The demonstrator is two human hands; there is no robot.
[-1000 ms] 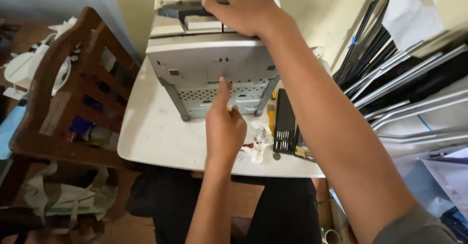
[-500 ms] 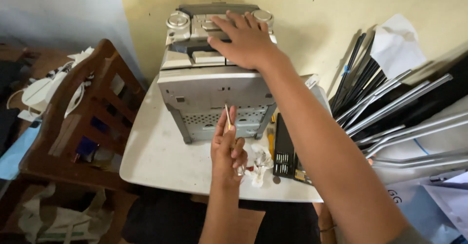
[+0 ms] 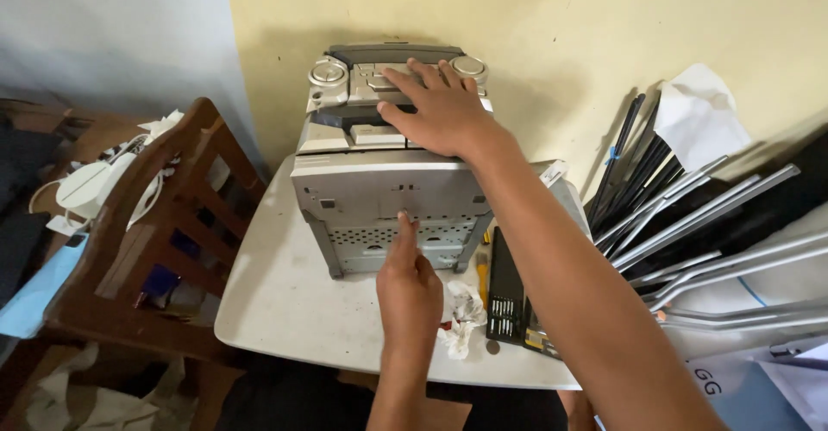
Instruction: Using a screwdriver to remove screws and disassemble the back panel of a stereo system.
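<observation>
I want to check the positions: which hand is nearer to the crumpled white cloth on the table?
Left. The left hand is right beside the crumpled white cloth; the right hand rests far behind it, on top of the silver stereo unit.

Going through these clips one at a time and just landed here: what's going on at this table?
A person is working on a silver stereo unit standing on a white table against a yellow wall. The right hand lies flat on the unit's top panel, steadying it. The left hand points a finger up at the vented metal casing. A crumpled tissue and a black screwdriver bit case lie beside it; a wooden chair stands alongside.
</observation>
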